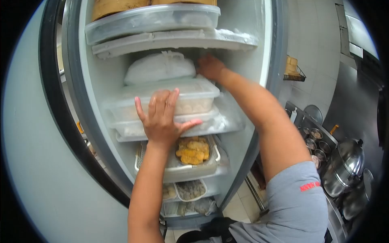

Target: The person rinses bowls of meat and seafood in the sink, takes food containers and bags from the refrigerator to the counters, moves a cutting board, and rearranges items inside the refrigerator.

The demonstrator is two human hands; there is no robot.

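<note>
Inside an upright freezer, my left hand (162,117) is spread against the front of a lidded plastic container (196,106) with pale contents. Its fingertips reach the lid's edge, and the thumb points right across a lower container (133,128). On the lid rests a white plastic bag (160,68), bulging and knotted on top. My right hand (210,67) reaches deep into the same shelf, at the bag's right side. Its fingers are blurred and in shadow, so what they touch or hold is unclear.
Above is a frosted shelf (174,40) bearing a clear tub (154,22) and bamboo steamers (119,7). Below, a white basket (217,152) holds a yellow food lump (193,150). The freezer door (24,133) stands open at left; steel pots (344,164) stand at right.
</note>
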